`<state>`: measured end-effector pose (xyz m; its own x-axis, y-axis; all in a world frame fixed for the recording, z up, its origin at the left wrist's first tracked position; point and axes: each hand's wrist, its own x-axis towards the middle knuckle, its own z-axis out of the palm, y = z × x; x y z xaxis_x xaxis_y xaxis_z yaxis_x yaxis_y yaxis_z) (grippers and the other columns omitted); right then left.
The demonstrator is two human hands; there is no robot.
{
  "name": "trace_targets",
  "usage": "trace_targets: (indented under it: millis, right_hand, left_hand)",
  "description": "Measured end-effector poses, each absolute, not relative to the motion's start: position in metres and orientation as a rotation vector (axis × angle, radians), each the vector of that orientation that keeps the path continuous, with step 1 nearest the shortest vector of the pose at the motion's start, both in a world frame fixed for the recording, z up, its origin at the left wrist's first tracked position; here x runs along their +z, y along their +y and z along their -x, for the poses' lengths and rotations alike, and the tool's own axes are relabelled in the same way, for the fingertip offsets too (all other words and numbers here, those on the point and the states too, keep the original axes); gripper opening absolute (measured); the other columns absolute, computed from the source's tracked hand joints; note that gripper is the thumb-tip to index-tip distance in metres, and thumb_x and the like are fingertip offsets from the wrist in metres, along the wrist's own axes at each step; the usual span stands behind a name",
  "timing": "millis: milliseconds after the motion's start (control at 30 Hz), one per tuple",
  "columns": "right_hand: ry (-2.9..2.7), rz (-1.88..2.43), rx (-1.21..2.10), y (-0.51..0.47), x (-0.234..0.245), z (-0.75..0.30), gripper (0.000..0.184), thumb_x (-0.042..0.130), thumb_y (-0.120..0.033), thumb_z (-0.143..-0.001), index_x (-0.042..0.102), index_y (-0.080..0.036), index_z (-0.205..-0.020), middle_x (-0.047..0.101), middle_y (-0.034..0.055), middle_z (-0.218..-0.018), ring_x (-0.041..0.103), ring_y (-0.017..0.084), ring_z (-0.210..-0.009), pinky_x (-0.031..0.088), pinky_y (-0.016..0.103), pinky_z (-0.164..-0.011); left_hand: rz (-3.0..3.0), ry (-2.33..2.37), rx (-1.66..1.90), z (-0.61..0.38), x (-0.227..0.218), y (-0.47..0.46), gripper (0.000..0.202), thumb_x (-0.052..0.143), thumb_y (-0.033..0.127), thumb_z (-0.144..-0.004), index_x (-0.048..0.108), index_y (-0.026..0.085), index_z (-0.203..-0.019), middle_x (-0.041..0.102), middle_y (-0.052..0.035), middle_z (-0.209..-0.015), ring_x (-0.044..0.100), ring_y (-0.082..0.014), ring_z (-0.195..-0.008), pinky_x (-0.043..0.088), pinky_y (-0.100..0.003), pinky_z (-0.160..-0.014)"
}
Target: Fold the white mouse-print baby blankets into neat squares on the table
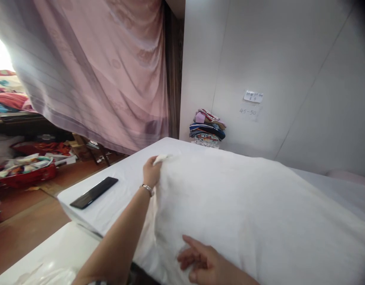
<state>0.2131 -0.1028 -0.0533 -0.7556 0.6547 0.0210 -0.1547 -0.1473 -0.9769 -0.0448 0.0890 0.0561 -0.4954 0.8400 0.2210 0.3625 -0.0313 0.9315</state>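
A large white cloth (218,190) lies spread across the white-covered table (128,174) and hangs over its front edge. My left hand (151,171), with a metal band on the wrist, is closed on the cloth's far left corner, which bunches up above the fingers. Lower down, my right hand (203,259) is over the near part of the cloth, fingers apart and nothing held. Whether its fingertips touch the cloth I cannot tell. A black phone-like slab (94,192) lies on the table left of my left hand.
Folded fabrics (207,128) are stacked at the table's far side against a pale wall (259,51) with paper notes. A pink curtain (119,63) hangs at the back left. On the floor, a red container (30,176) holds cloths. A white surface (48,245) adjoins at lower left.
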Motion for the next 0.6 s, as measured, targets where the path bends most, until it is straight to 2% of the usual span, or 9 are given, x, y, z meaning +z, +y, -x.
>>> trace_targets:
  millis: [100, 167, 233, 333, 433, 600]
  right_hand:
    - [-1.749, 0.648, 1.857, -0.107, -0.047, -0.212, 0.057, 0.065, -0.025, -0.071, 0.051, -0.028, -0.127, 0.060, 0.0069, -0.114, 0.056, 0.019, -0.100, 0.045, 0.034, -0.081]
    - [-1.781, 0.700, 1.824, -0.108, -0.041, -0.212, 0.051, 0.062, -0.022, -0.073, 0.055, -0.026, -0.123, 0.062, 0.0058, -0.111, 0.057, 0.018, -0.098, 0.044, 0.034, -0.084]
    - [-1.800, 0.738, 1.802, -0.109, -0.036, -0.212, 0.047, 0.060, -0.019, -0.073, 0.058, -0.024, -0.120, 0.063, 0.0057, -0.109, 0.058, 0.017, -0.096, 0.044, 0.033, -0.083]
    - [-1.801, 0.797, 1.790, -0.110, -0.030, -0.212, 0.043, 0.059, -0.018, -0.072, 0.061, -0.022, -0.115, 0.065, 0.0059, -0.107, 0.059, 0.018, -0.093, 0.045, 0.033, -0.082]
    - [-1.751, 0.813, 1.826, -0.112, -0.029, -0.211, 0.042, 0.060, -0.020, -0.071, 0.063, -0.022, -0.113, 0.065, 0.0056, -0.105, 0.058, 0.018, -0.093, 0.046, 0.032, -0.079]
    - [-1.734, 0.829, 1.845, -0.114, -0.032, -0.210, 0.041, 0.058, -0.018, -0.070, 0.064, -0.023, -0.110, 0.065, 0.0048, -0.103, 0.057, 0.018, -0.092, 0.047, 0.030, -0.073]
  left_hand:
    - [-1.366, 2.190, 1.109, 0.096, 0.055, 0.085, 0.028, 0.061, 0.034, -0.066, 0.064, 0.021, -0.091, 0.064, -0.0098, -0.107, 0.050, -0.0335, -0.111, 0.042, -0.038, -0.083]
    - [-1.266, 2.222, 0.971, 0.118, 0.051, 0.078, 0.026, 0.064, 0.036, -0.062, 0.063, 0.019, -0.082, 0.064, -0.0139, -0.104, 0.052, -0.0359, -0.108, 0.044, -0.039, -0.079]
    - [-1.190, 2.172, 0.926, 0.129, 0.047, 0.072, 0.029, 0.066, 0.041, -0.060, 0.062, 0.017, -0.076, 0.066, -0.0158, -0.098, 0.057, -0.0344, -0.099, 0.047, -0.037, -0.073]
    - [-1.115, 2.030, 0.870, 0.133, 0.043, 0.067, 0.035, 0.068, 0.047, -0.058, 0.062, 0.017, -0.074, 0.068, -0.0127, -0.089, 0.063, -0.0281, -0.085, 0.049, -0.034, -0.066]
    - [-1.089, 1.850, 0.811, 0.136, 0.042, 0.061, 0.038, 0.072, 0.047, -0.051, 0.064, 0.018, -0.074, 0.070, -0.0080, -0.082, 0.064, -0.0234, -0.079, 0.051, -0.030, -0.065]
    - [-1.018, 1.825, 0.770, 0.151, 0.043, 0.051, 0.030, 0.077, 0.038, -0.045, 0.062, 0.017, -0.061, 0.065, -0.0064, -0.060, 0.064, -0.0279, -0.075, 0.050, -0.033, -0.061]
